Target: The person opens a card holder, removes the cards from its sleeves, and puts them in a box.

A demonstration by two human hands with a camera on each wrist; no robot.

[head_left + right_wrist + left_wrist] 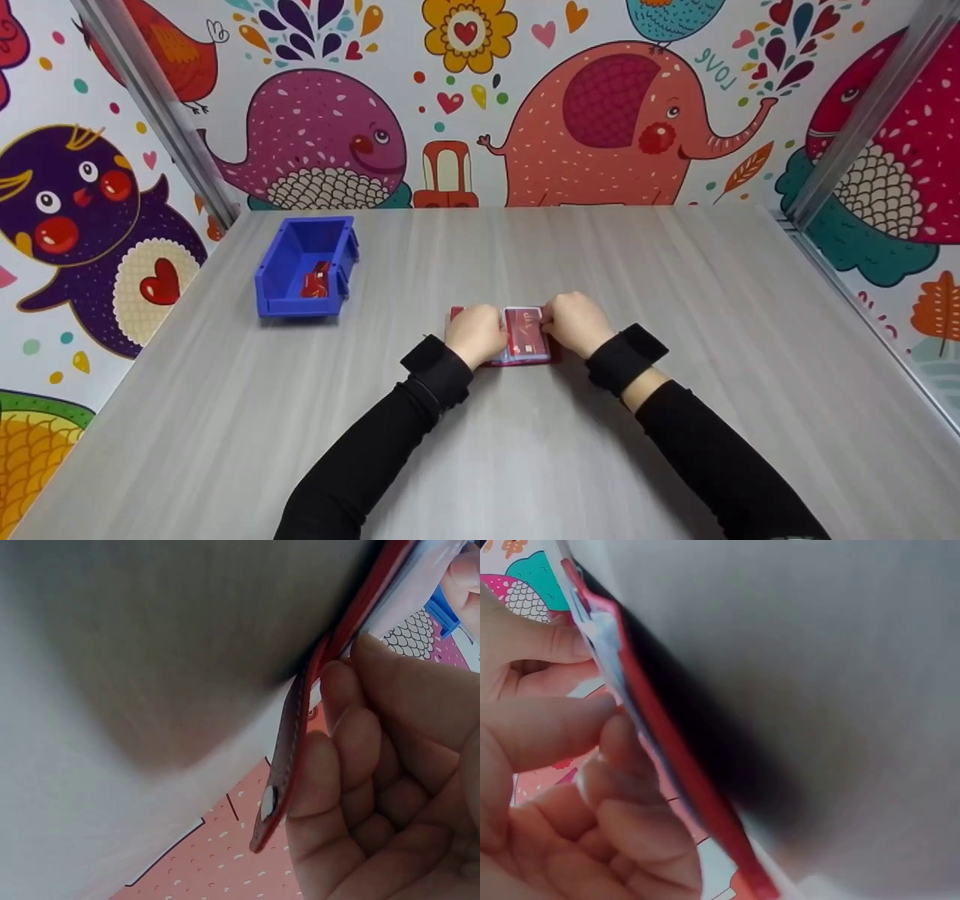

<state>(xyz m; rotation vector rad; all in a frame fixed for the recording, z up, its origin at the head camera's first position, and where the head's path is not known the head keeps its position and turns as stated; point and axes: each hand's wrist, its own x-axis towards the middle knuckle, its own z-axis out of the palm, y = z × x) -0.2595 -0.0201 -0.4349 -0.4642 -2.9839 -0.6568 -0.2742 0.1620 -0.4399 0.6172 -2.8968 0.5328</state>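
Observation:
An opened red card holder [517,364] with clear sleeves lies on the table between both hands. A red bank card [528,334] shows in the sleeve on its right half. My left hand [478,334] grips the holder's sleeves near the middle, thumb against a bent finger; its red cover edge [667,720] runs past the fingers in the left wrist view. My right hand [577,322] pinches the holder's right edge beside the card. In the right wrist view a stitched strap [291,742] with a metal snap hangs by the curled fingers. Whether the fingertips also touch the card is hidden.
A blue plastic bin [304,307] stands at the back left of the table [420,465]. Several red cards [316,281] lie in it. Printed walls with metal posts [161,120] border the table at the back and sides.

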